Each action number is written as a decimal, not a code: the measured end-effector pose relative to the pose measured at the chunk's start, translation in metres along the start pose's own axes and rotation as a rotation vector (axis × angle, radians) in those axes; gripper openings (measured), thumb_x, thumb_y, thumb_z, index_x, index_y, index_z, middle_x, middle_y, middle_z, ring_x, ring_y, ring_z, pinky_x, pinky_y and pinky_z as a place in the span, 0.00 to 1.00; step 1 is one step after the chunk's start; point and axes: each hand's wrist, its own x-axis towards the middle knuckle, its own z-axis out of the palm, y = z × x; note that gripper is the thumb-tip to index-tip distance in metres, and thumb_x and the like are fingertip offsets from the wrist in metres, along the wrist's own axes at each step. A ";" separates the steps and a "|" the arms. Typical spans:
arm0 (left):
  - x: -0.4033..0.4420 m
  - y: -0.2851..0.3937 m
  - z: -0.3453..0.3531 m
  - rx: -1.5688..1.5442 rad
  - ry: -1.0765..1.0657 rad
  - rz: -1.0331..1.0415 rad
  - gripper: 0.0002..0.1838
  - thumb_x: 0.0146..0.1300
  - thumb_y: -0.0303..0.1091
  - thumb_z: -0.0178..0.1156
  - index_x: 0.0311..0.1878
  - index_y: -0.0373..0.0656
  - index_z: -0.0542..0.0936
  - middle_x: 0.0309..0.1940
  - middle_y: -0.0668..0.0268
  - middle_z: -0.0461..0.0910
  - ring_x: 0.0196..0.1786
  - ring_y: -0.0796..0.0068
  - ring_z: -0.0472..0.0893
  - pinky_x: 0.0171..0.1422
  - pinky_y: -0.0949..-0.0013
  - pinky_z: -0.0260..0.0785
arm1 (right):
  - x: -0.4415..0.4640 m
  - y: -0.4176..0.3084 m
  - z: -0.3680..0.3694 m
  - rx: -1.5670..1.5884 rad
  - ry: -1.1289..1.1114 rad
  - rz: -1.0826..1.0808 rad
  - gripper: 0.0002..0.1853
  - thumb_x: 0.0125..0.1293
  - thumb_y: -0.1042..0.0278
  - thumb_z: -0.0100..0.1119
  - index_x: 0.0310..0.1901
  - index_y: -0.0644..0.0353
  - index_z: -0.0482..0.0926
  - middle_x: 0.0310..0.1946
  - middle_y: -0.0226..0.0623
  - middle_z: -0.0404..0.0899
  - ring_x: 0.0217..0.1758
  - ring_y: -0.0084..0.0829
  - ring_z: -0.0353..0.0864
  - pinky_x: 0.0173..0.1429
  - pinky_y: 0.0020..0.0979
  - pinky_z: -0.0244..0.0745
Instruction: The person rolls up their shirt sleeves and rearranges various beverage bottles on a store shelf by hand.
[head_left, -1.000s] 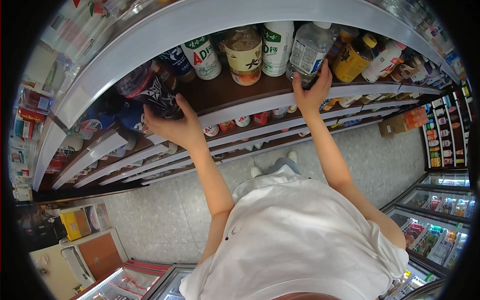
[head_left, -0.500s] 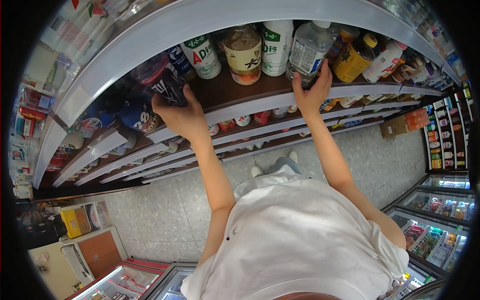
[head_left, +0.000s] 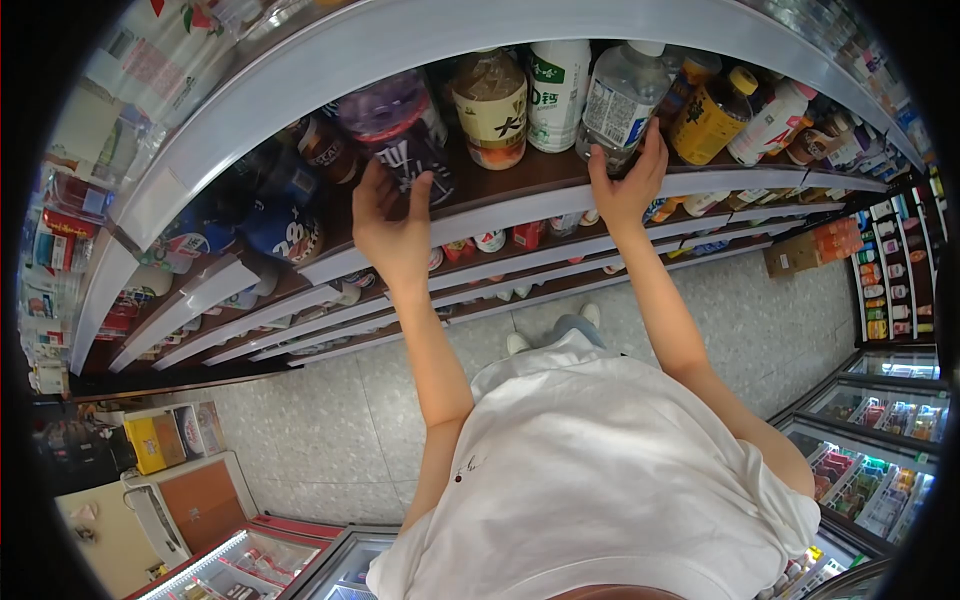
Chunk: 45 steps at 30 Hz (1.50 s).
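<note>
Grips a dark bottle with a purple top point(head_left: 400, 120) low down with the left hand point(head_left: 395, 235), bending the fingers along its left side and setting the thumb against the front right, so pinching the label between them. Leans slightly in view, that bottle, near the front of a dark brown shelf point(head_left: 490, 185) behind a pale edging strip point(head_left: 520, 210); cannot tell whether on its full base. Cups the lower end of a clear bottle with a white cap point(head_left: 625, 95) in the right hand point(head_left: 630, 190), curving the fingers up the right side and placing the thumb across the lower left, so clasping it between them; cannot tell how firmly. Between the two hands, farther in on the same shelf: a bottle with a cream label point(head_left: 492, 112) and, just beside the clear bottle, a white bottle with a green label point(head_left: 555, 100). To the right of the clear bottle: a bottle with a yellow label and cap point(head_left: 712, 120), then a white bottle with a pink cap point(head_left: 770, 128). To the left of the left hand: a brown bottle point(head_left: 328, 150) and, nearer the edge, a dark blue bottle point(head_left: 285, 228) with white lettering. Beneath, on a lower shelf: a red can point(head_left: 527, 236) among other containers. Farther down: a grey speckled floor point(head_left: 370, 430). Off to the right: a cardboard box point(head_left: 790, 255) near the shelving's far end.
</note>
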 end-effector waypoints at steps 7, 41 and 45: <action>-0.011 0.001 0.021 0.027 -0.107 0.159 0.26 0.61 0.33 0.67 0.60 0.33 0.74 0.50 0.54 0.79 0.50 0.65 0.82 0.55 0.67 0.73 | 0.000 -0.001 0.000 0.004 0.003 0.001 0.42 0.54 0.59 0.69 0.66 0.71 0.60 0.56 0.58 0.69 0.55 0.55 0.70 0.58 0.49 0.66; 0.031 -0.022 -0.070 0.693 0.512 0.278 0.42 0.50 0.42 0.76 0.64 0.31 0.69 0.56 0.50 0.70 0.59 0.50 0.74 0.58 0.56 0.72 | -0.001 0.000 0.001 -0.009 0.016 -0.014 0.41 0.54 0.60 0.69 0.65 0.71 0.60 0.57 0.58 0.70 0.55 0.55 0.71 0.58 0.49 0.66; 0.024 -0.015 -0.047 0.511 0.321 0.290 0.42 0.48 0.41 0.77 0.63 0.32 0.71 0.57 0.49 0.72 0.57 0.50 0.77 0.57 0.57 0.71 | -0.001 0.000 0.000 -0.009 0.010 -0.011 0.42 0.54 0.60 0.69 0.65 0.71 0.60 0.57 0.58 0.70 0.55 0.55 0.71 0.58 0.49 0.66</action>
